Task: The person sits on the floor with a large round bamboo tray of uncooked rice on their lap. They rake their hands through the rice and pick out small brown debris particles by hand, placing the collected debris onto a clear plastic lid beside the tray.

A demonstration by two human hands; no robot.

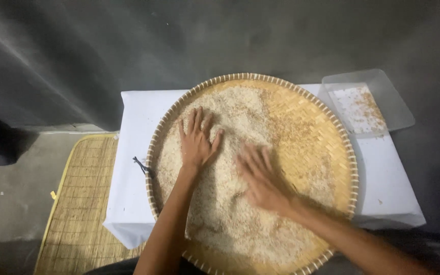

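A large round woven bamboo tray (327,137) lies on a small table covered in white cloth (133,127). Pale rice grains (230,214) cover its left and lower parts; the right part shows bare weave with scattered grains. My left hand (197,140) rests flat on the rice with fingers spread. My right hand (260,175) is blurred, palm down with fingers apart, on the rice near the tray's middle. Neither hand holds anything.
A clear plastic tray (383,86) with a few husks and grains sits at the table's back right corner. A woven straw mat (77,203) lies on the concrete floor at left. A dark grey wall stands behind the table.
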